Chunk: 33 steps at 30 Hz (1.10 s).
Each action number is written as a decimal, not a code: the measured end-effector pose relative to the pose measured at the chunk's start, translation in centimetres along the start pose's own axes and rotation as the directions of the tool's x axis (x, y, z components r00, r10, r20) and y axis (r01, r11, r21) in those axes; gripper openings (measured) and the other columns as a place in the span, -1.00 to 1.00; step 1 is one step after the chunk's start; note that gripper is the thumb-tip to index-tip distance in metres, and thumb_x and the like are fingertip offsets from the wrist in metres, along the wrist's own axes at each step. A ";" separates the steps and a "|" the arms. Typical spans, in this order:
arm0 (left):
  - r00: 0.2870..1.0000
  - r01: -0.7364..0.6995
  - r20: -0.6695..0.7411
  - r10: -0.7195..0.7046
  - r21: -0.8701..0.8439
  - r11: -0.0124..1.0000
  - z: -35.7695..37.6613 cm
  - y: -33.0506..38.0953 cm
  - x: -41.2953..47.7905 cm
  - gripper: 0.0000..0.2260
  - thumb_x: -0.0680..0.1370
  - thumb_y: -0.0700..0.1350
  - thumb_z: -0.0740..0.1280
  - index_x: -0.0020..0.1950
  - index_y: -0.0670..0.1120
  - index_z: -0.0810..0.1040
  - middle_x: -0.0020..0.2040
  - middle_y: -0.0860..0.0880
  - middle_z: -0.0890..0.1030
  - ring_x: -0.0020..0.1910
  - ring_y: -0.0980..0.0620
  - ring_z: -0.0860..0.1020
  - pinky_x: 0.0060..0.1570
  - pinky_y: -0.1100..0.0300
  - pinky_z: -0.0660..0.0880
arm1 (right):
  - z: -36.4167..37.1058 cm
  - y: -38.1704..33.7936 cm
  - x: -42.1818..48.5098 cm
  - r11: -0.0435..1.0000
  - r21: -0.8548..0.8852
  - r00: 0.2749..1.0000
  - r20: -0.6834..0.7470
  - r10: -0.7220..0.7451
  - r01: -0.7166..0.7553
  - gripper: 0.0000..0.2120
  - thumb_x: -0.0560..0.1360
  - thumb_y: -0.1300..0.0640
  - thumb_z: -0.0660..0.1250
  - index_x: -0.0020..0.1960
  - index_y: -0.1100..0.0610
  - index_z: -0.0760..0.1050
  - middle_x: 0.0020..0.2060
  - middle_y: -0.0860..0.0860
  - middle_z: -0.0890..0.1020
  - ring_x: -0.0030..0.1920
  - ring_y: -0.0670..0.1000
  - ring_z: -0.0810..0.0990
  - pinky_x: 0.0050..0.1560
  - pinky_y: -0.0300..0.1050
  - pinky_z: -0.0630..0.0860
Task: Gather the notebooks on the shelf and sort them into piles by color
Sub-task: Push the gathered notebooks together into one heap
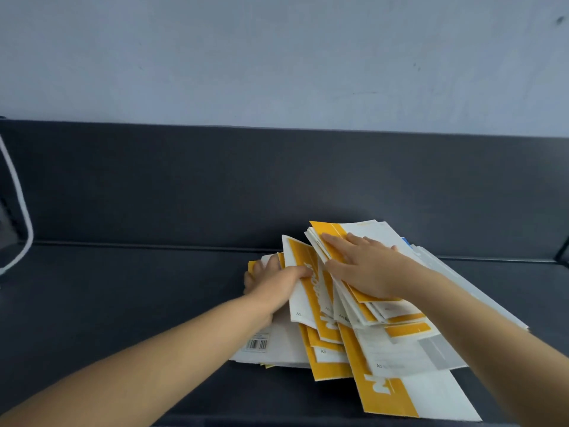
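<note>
Head view looks down on a dark shelf (123,303), where the notebooks (385,343) lie in one loose, fanned heap at about 4 o'clock from the middle of the frame. The left hand (274,285) pinches a yellow-banded notebook (297,254) at the heap's 10 o'clock edge, thumb on the cover and fingers curled behind it. The right hand (366,269) lies flat on the upper bundle at 1 o'clock, its fingers (335,241) straight and spread, holding nothing. The step in hand looks like pulling yellow covers out of the mix. To do it well, I judge the right palm should pin the rest down while the left draws its notebook toward 9 o'clock, where bare shelf leaves room for a first pile. Thin covers slide easily, so a slow, low pull would stop the fan spilling off the near edge at 6 o'clock. Counted: at least six yellow-banded covers, though overlaps hide the true number; one grey-banded cover (440,349) at 4 o'clock; one blue corner (405,241) peeping out at 2 o'clock; one white back with a barcode (277,343) at 7 o'clock. A white cable (21,211) hangs at far 9 o'clock.
</note>
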<state>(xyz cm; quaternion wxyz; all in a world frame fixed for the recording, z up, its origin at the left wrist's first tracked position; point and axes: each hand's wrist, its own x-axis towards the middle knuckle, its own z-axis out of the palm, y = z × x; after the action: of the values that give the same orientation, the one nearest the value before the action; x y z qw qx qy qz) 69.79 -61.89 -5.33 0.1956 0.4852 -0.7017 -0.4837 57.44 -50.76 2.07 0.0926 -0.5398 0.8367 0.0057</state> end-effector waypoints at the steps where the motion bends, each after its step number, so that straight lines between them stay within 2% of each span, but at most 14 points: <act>1: 1.000 -0.012 0.009 0.011 0.037 0.999 1.3 0.7 -0.2 -0.51 0.31 0.30 0.35 0.18 0.16 0.45 0.38 -0.04 0.34 0.43 -0.15 0.23 0.37 -0.14 0.25 | -0.3 1.1 -0.3 1.000 -0.002 1.000 -0.002 0.017 -0.017 -0.43 0.59 -0.28 -0.08 0.54 -0.25 -0.18 0.57 -0.01 0.04 0.54 0.17 0.08 0.48 0.29 0.05; 4: 0.996 -0.017 0.084 0.007 0.125 0.992 4.9 2.6 -0.7 -0.37 0.42 0.28 0.33 0.43 0.12 0.29 0.54 -0.02 0.12 0.53 -0.15 0.00 0.45 -0.14 0.11 | -1.2 4.1 -1.1 0.997 -0.019 0.998 -0.010 0.069 -0.069 -0.44 0.60 -0.20 0.00 0.56 -0.19 -0.07 0.51 0.07 0.24 0.44 0.18 0.29 0.40 0.12 0.29; 6: 0.992 -0.023 0.127 -0.008 0.238 0.971 6.7 3.5 -1.0 -0.23 0.42 0.33 0.32 0.53 0.09 0.15 0.58 -0.02 0.02 0.56 -0.14 -0.06 0.47 -0.13 0.08 | -1.6 5.5 -1.5 0.994 -0.039 0.994 -0.017 0.104 -0.105 -0.43 0.60 -0.22 0.02 0.55 -0.15 -0.02 0.46 0.08 0.32 0.38 0.18 0.37 0.34 0.07 0.36; 8: 0.990 -0.040 0.140 -0.014 0.377 0.926 7.3 4.0 -1.1 -0.14 0.41 0.39 0.29 0.56 0.04 0.07 0.58 -0.04 0.02 0.56 -0.16 -0.02 0.47 -0.13 0.08 | -1.7 6.2 -1.8 0.989 -0.065 0.991 -0.036 0.131 -0.133 -0.40 0.57 -0.28 0.03 0.55 -0.13 0.02 0.45 0.07 0.33 0.37 0.17 0.39 0.32 0.05 0.38; 11: 0.984 -0.130 0.173 0.042 0.540 0.831 6.3 4.1 -1.3 -0.08 0.38 0.50 0.19 0.57 0.03 0.05 0.58 -0.05 0.09 0.54 -0.18 0.09 0.45 -0.13 0.11 | -1.3 6.2 -2.3 0.987 -0.090 0.990 -0.063 0.128 -0.133 -0.34 0.54 -0.34 0.05 0.55 -0.14 -0.01 0.49 0.03 0.27 0.40 0.16 0.38 0.32 0.06 0.39; 14: 0.974 -0.184 0.220 0.059 0.610 0.771 3.9 2.8 -0.9 0.03 0.31 0.60 0.08 0.60 0.05 -0.09 0.61 -0.05 -0.02 0.57 -0.16 -0.01 0.47 -0.16 0.04 | -0.7 5.6 -2.4 0.986 -0.123 0.993 -0.052 0.108 -0.114 -0.30 0.51 -0.38 0.08 0.55 -0.13 0.04 0.49 0.01 0.27 0.39 0.15 0.39 0.28 0.08 0.42; 17: 0.965 -0.205 0.248 0.084 0.519 0.830 2.5 1.2 -0.3 0.15 0.11 0.66 0.04 0.58 0.08 0.03 0.60 -0.03 0.05 0.58 -0.12 -0.07 0.51 -0.14 -0.01 | 0.1 5.3 -2.0 0.974 -0.189 0.992 -0.027 0.126 -0.129 -0.24 0.47 -0.42 0.10 0.55 -0.10 0.03 0.49 0.02 0.24 0.42 0.15 0.32 0.29 0.10 0.42; 18: 0.963 -0.209 0.253 0.096 0.465 0.860 2.5 0.9 -0.5 0.12 0.13 0.64 0.05 0.57 0.08 0.07 0.60 -0.02 0.05 0.58 -0.11 -0.10 0.52 -0.13 -0.06 | 0.4 5.2 -1.9 0.970 -0.201 0.990 -0.017 0.137 -0.138 -0.23 0.47 -0.42 0.10 0.55 -0.10 0.03 0.51 0.03 0.20 0.45 0.15 0.28 0.30 0.12 0.41; 19: 0.960 -0.208 0.256 0.111 0.394 0.895 2.8 0.8 -0.9 0.03 0.23 0.60 0.11 0.57 0.07 0.08 0.59 -0.01 0.04 0.58 -0.09 -0.12 0.51 -0.10 -0.08 | 0.7 5.3 -1.9 0.967 -0.209 0.989 -0.010 0.147 -0.146 -0.23 0.47 -0.42 0.11 0.56 -0.10 0.03 0.52 0.03 0.16 0.47 0.15 0.24 0.32 0.15 0.39; 21: 0.967 -0.199 0.209 0.148 0.248 0.948 3.8 1.0 -1.7 -0.20 0.45 0.43 0.21 0.57 0.06 0.11 0.58 0.03 0.06 0.58 -0.04 -0.08 0.48 -0.03 -0.01 | 1.2 5.3 -1.9 0.962 -0.224 0.988 -0.016 0.153 -0.153 -0.24 0.48 -0.42 0.10 0.56 -0.09 0.03 0.55 0.03 0.06 0.51 0.16 0.15 0.37 0.22 0.32; 22: 0.972 -0.200 0.169 0.166 0.207 0.958 4.3 1.2 -1.9 -0.25 0.48 0.38 0.22 0.56 0.06 0.14 0.57 0.05 0.09 0.57 -0.03 -0.04 0.47 -0.02 0.04 | 1.5 5.4 -2.0 0.962 -0.227 0.988 -0.026 0.151 -0.153 -0.24 0.49 -0.41 0.08 0.56 -0.09 0.03 0.56 0.03 0.02 0.53 0.16 0.10 0.40 0.27 0.27; 26: 0.983 -0.171 0.079 0.167 0.050 0.984 5.9 1.6 -1.3 -0.32 0.51 0.34 0.22 0.54 0.04 0.24 0.56 0.06 0.16 0.55 -0.02 0.08 0.48 -0.03 0.13 | 1.9 5.7 -2.3 0.966 -0.211 0.988 -0.031 0.149 -0.152 -0.25 0.49 -0.42 0.03 0.57 -0.10 0.01 0.58 0.04 -0.11 0.56 0.19 -0.06 0.45 0.37 0.08; 33: 0.986 -0.134 0.090 0.139 -0.066 0.989 9.6 3.1 -1.8 -0.28 0.52 0.36 0.17 0.57 0.00 0.19 0.60 0.03 0.07 0.58 -0.07 -0.08 0.52 -0.09 -0.01 | 1.5 7.5 -2.5 0.962 -0.229 0.989 -0.036 0.142 -0.146 -0.28 0.48 -0.43 0.04 0.54 -0.11 0.13 0.58 0.05 -0.14 0.56 0.17 -0.09 0.46 0.34 0.07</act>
<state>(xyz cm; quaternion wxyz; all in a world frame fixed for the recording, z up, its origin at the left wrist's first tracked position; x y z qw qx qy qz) 61.91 -55.47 -6.70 0.2094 0.4067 -0.7270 -0.5121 51.87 -45.17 0.27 0.0202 -0.4846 0.8682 0.1045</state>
